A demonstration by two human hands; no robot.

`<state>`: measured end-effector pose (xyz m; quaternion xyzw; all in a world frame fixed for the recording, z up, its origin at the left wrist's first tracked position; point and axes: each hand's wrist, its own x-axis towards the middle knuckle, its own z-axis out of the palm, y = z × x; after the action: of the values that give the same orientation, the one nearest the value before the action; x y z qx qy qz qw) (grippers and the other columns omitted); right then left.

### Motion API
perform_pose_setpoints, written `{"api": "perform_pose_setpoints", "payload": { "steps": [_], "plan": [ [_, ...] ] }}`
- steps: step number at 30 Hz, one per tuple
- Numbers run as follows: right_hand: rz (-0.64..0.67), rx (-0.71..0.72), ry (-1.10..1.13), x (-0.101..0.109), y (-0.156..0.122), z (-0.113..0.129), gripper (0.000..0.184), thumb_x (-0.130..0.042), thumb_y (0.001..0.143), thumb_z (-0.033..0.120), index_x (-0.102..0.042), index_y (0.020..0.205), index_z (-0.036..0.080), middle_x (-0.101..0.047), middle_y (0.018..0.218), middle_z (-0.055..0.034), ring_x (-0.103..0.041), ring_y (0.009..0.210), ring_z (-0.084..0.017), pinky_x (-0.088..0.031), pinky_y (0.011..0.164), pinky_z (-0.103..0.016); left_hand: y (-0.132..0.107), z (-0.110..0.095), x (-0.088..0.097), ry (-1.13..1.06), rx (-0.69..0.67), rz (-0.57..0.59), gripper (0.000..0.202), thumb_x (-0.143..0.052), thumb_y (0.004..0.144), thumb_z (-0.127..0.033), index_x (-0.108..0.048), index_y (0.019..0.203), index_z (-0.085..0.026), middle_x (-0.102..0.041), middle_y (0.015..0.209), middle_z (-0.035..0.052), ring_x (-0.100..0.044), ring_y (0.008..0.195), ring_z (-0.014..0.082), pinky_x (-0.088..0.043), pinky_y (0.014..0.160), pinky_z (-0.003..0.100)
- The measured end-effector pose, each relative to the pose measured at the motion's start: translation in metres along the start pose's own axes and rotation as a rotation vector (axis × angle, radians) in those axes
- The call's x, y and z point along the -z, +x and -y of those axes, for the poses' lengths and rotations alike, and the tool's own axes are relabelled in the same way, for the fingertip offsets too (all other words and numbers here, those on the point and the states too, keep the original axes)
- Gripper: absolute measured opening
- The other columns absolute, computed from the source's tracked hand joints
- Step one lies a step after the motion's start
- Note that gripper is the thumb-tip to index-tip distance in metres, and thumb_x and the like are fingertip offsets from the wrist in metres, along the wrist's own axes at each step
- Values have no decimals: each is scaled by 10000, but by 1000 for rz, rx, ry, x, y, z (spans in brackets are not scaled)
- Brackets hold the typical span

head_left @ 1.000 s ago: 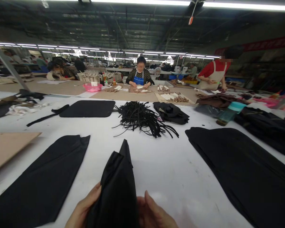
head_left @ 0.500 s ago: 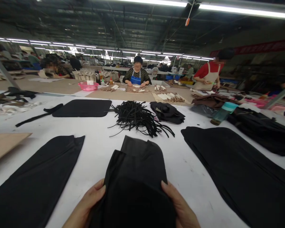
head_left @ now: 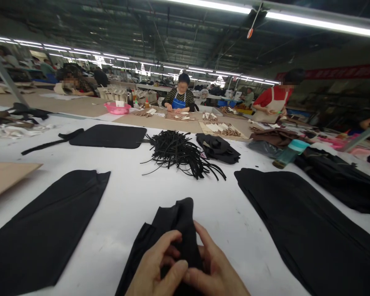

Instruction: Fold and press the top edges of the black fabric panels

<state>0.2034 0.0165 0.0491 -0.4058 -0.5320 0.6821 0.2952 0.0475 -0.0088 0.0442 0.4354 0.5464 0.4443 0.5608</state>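
Head: hands [head_left: 156, 269] [head_left: 217, 274] on black cloth [head_left: 173, 216] (banner [head_left: 342, 72] illegible)

Left hand [head_left: 156, 269], right hand [head_left: 217, 273] — off the black cloth [head_left: 175, 218] edges — now together atop it

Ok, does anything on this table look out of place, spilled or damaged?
One thing: a teal-capped bottle lies on its side on the white table, near brown fabric; no spill shows. The black strips sit in a loose tangle. The left hand and right hand pinch a bunched black fabric piece.
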Motion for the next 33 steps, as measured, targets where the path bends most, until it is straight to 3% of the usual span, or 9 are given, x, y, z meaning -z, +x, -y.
{"api": "perform_pose_setpoints", "payload": {
  "steps": [4, 9, 12, 18, 25, 31, 33],
  "plan": [
    [56, -38, -67, -5, 5, -6, 1040, -758, 596, 218, -148, 1438, 198, -579, 847, 10, -566, 895, -222, -388, 853, -336, 5, -4, -6, -242, 2, 159, 373, -655, 722, -324, -587, 1060, -180, -630, 987, 87, -574, 959, 256, -439, 836, 326],
    [67, -8, 98, -8, 8, -9, 904, -647, 661, 166, -168, 1425, 238, -506, 814, 38, -523, 717, -151, -391, 698, -293, 13, 9, 5, -365, 47, 211, 287, -703, 687, -327, -597, 908, -177, -654, 845, 72, -608, 868, 257, -431, 839, 374],
    [95, 26, 220, -9, 10, -8, 878, -691, 663, 203, -221, 1403, 247, -503, 806, 43, -497, 676, -132, -372, 672, -282, 14, 13, 9, -404, 58, 259, 283, -711, 689, -338, -604, 889, -169, -658, 852, 76, -607, 864, 250, -418, 855, 377],
    [65, 56, 295, -2, 13, -21, 665, -696, 743, 368, -406, 1322, 217, -538, 775, 28, -469, 649, -114, -319, 611, -248, 10, 3, 7, -339, 77, 220, 319, -682, 724, -377, -632, 945, -151, -655, 917, 84, -576, 920, 260, -430, 830, 344],
    [-13, 50, 392, -2, 16, -29, 543, -724, 733, 280, -494, 1219, 201, -583, 713, 32, -492, 613, -108, -343, 613, -244, 7, 0, 4, -394, 111, 163, 304, -667, 697, -237, -637, 988, -154, -663, 917, 77, -583, 933, 260, -427, 863, 351],
    [-67, 97, 357, -7, 15, -24, 448, -700, 744, 307, -529, 1149, 222, -588, 716, 31, -577, 640, -153, -434, 668, -295, 11, 4, 4, -318, 95, 196, 229, -651, 719, -242, -652, 926, -145, -643, 810, 48, -535, 673, 150, -419, 608, 242],
    [-141, 113, 251, -9, 9, -21, 444, -683, 757, 354, -537, 1161, 242, -626, 833, -6, -593, 703, -175, -453, 694, -311, 11, 5, 4, -331, 99, 225, 275, -646, 760, -313, -646, 979, -148, -638, 801, 44, -528, 656, 142, -419, 610, 245]
  ]
}}
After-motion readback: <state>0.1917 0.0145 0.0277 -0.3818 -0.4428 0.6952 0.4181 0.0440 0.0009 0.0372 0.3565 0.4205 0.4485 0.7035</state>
